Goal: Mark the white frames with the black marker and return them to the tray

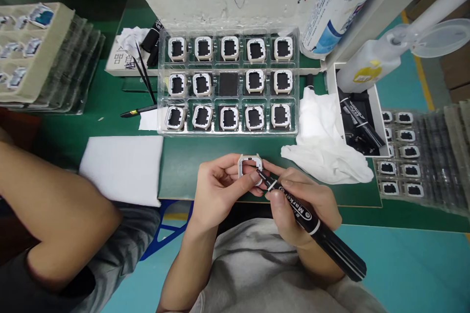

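Above the green mat, left hand (216,188) pinching white square frame (250,167), right hand (301,205) gripping black marker (312,225).

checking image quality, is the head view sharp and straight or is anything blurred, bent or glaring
Head view: the left hand, right hand, marker and tray are sharp; the forearm at left is softly blurred; straight edges bow near the borders, wide-lens distortion; light glare on the clear tray plastic; lighting even, shadows faint.

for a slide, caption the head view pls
Left hand holds a white frame while right hand touches a marker to it.
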The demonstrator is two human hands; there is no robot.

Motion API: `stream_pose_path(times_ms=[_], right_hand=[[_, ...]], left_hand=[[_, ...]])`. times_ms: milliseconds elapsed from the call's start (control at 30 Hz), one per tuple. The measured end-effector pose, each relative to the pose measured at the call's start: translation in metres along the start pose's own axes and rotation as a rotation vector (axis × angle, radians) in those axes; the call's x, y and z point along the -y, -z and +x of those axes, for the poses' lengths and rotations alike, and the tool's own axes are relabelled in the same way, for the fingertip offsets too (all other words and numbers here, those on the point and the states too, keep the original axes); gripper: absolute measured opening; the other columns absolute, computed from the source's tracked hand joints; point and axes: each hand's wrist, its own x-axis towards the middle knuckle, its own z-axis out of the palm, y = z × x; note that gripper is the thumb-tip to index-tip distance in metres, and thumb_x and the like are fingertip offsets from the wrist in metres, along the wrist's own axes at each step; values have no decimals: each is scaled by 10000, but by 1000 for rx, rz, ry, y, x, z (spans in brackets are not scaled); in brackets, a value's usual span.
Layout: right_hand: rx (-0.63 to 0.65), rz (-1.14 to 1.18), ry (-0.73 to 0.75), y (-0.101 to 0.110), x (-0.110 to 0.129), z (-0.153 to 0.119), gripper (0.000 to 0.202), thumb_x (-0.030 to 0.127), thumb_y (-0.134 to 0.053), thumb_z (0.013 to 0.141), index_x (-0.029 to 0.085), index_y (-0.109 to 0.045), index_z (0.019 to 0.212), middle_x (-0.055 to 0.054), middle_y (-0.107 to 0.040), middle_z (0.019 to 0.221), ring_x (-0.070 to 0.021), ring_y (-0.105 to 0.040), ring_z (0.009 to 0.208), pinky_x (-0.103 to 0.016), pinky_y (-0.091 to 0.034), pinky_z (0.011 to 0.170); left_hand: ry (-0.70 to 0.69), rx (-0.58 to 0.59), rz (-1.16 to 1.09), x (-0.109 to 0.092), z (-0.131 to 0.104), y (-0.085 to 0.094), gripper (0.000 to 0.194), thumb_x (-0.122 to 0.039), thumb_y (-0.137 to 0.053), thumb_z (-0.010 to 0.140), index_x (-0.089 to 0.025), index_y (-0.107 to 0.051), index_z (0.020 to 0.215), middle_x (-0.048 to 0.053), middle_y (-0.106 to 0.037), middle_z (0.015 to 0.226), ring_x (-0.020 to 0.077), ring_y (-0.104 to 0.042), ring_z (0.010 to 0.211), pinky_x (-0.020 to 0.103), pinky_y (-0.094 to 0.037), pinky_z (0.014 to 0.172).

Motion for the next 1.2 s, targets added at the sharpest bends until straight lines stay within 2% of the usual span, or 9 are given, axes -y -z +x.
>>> stream_pose_path(times_ms=[133, 300, 567, 700, 800, 967, 1067, 1133, 1200], right_hand=[[-33, 51, 50, 1, -4, -5, 425, 112, -744, 1005, 229, -733, 1413, -21, -807, 856, -216, -746, 635, -594, -809, 894], [-242, 6, 49, -7, -6, -9, 342, 194, -728, 1062, 235, -749, 1402, -20, -806, 886, -231, -779, 677, -552, -809, 851], [-173, 41, -18, -4, 0, -7, 292, 138, -720, 1033, 207, -750, 1314, -48, -789, 838, -256, -805, 739, -538, -801, 855], [-162, 30, -43, -1, -1, -8, 254, 147, -724, 1024, 216, -745, 1268, -31, -769, 836, -255, -807, 750, -494, -789, 789], [-165, 15, -24, 0, -4, -8, 297, 141, -727, 1023, 222, -728, 1308, -25, -769, 872, -257, -824, 802, -455, -770, 738], [-186, -142, 49, 1, -1, -10, 316, 160, -762, 1052, 175, -743, 1367, -24, -764, 869, -192, -735, 667, -369, -708, 619], [-125, -312, 68, 11, 7, -14, 296, 136, -770, 1048, 186, -775, 1339, -41, -782, 894, -172, -699, 651, -325, -648, 567], [-104, -420, 80, 27, 10, -18, 403, 42, -787, 989, 190, -787, 1363, -61, -802, 936, -176, -703, 693, -328, -637, 577], [-78, -502, 94, 49, 12, -20, 560, -32, -758, 945, 174, -754, 1466, -123, -843, 1065, -226, -772, 836, -390, -690, 668]], left_hand=[[23, 4, -47, -1, 1, 2, 358, -372, -1031, 844, -152, -907, 1099, 89, -869, 793, 220, -813, 584, 282, -712, 555], [27, -33, -52, 0, 2, 2, 351, -380, -1026, 842, -145, -895, 1068, 95, -869, 790, 274, -862, 656, 287, -713, 545], [15, -17, -84, 1, 1, 0, 281, -310, -1007, 874, -146, -881, 1065, 76, -870, 789, 268, -876, 689, 273, -715, 567], [7, -15, -75, 1, 1, -1, 284, -318, -1001, 887, -148, -877, 1077, 84, -878, 816, 285, -887, 717, 288, -722, 579], [-4, -7, -51, 4, 1, 1, 274, -338, -1003, 893, -149, -880, 1050, 104, -893, 871, 288, -891, 743, 310, -740, 621], [-5, 19, -29, 8, -1, 8, 210, -328, -988, 920, -159, -880, 983, 132, -911, 968, 274, -895, 780, 309, -750, 695], [-1, -11, 4, 10, -3, 9, 195, -313, -992, 914, -164, -882, 975, 121, -912, 968, 253, -888, 772, 297, -749, 727], [-10, -42, 42, 10, -3, 7, 204, -319, -1002, 896, -166, -884, 962, 110, -910, 954, 239, -874, 744, 286, -742, 713], [-16, -54, 80, 9, -3, 5, 216, -333, -1006, 886, -168, -884, 953, 105, -910, 949, 241, -871, 748, 279, -735, 696]])
